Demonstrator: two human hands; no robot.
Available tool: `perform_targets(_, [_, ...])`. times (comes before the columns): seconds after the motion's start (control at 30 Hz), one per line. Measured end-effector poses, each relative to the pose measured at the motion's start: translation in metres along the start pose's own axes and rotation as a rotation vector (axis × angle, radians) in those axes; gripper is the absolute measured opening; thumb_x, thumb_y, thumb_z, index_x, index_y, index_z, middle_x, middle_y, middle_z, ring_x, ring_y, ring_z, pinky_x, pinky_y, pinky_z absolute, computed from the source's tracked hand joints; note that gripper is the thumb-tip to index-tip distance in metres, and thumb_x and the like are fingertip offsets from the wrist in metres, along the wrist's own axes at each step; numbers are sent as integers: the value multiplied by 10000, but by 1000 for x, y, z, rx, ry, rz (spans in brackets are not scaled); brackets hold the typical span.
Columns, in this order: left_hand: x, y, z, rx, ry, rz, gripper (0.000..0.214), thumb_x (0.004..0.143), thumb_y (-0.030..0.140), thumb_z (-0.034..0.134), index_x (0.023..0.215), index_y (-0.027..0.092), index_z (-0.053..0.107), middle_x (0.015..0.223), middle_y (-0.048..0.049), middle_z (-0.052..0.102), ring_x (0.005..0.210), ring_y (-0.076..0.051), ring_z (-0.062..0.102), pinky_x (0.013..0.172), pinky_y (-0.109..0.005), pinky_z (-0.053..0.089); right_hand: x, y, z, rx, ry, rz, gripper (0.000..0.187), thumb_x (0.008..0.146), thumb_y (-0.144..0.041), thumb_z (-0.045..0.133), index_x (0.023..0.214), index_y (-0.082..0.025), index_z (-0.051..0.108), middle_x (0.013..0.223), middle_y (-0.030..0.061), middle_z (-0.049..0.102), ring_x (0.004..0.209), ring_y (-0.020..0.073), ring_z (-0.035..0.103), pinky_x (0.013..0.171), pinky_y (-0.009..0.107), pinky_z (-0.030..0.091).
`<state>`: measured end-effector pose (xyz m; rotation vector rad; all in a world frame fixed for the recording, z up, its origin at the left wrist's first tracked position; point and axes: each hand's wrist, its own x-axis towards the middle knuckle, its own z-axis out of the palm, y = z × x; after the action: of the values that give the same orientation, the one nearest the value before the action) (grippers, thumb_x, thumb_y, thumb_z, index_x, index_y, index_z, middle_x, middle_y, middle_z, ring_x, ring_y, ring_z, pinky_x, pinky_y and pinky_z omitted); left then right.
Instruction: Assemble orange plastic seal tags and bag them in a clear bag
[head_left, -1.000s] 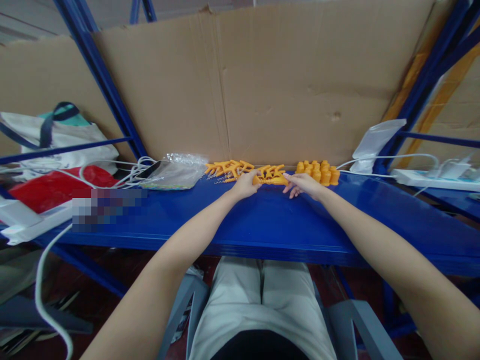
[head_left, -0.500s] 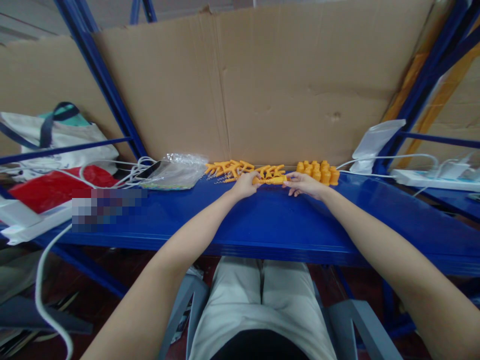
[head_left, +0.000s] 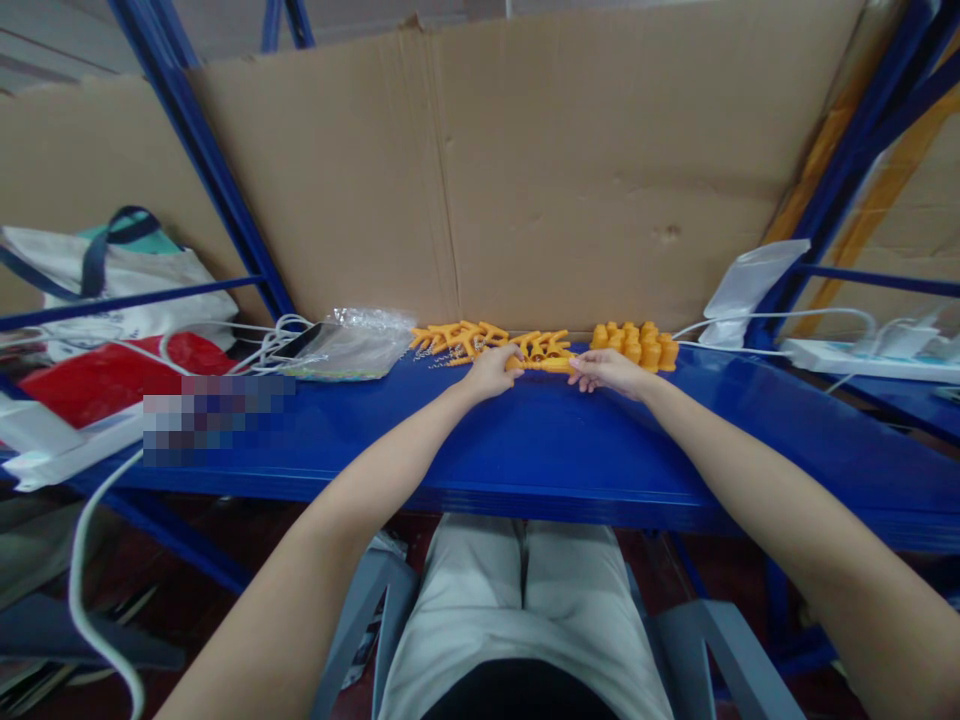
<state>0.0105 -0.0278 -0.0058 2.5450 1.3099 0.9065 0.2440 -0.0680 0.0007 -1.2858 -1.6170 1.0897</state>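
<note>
Both my hands reach to the back of the blue shelf [head_left: 525,450]. My left hand [head_left: 491,372] is closed on the left end of a long orange plastic piece [head_left: 546,365]. My right hand [head_left: 611,370] pinches the same piece at its right end. Just behind lies a heap of orange Y-shaped parts [head_left: 487,340] with small metal chains. To the right of it stands a cluster of orange stubby parts [head_left: 636,344].
A clear plastic bag [head_left: 352,345] and a phone with white cables [head_left: 270,335] lie to the left, beside a red item [head_left: 112,375] and a cloth tote bag [head_left: 112,275]. A white power strip [head_left: 862,358] sits to the right. Cardboard [head_left: 525,170] walls the back.
The orange piece between my hands has come slightly toward me, out of the pile. My hands have drawn a little closer together on it.
</note>
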Motion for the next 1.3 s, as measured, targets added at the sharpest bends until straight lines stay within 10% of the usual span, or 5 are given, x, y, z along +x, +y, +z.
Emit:
perform_targets(0.43, [1,3,-2,-50,-15,-36,175,777,157,627,952,167,631,646,16,616,642,-157,597,704,-284,481,-1,-3,1,43,29,-22,187,837,-271,715,918,-183,570,715,7,701,479,78,583,441,170,452])
perform_targets(1.3, [-1,7,-2,-8,44,51,190,777,148,648,966,143,659,720,-2,651,715,-148,612,731,-257,471,-8,-15,11,-27,108,88,517,947,-535,466,609,-154,554,465,72,587,359,79,465,339,173,355])
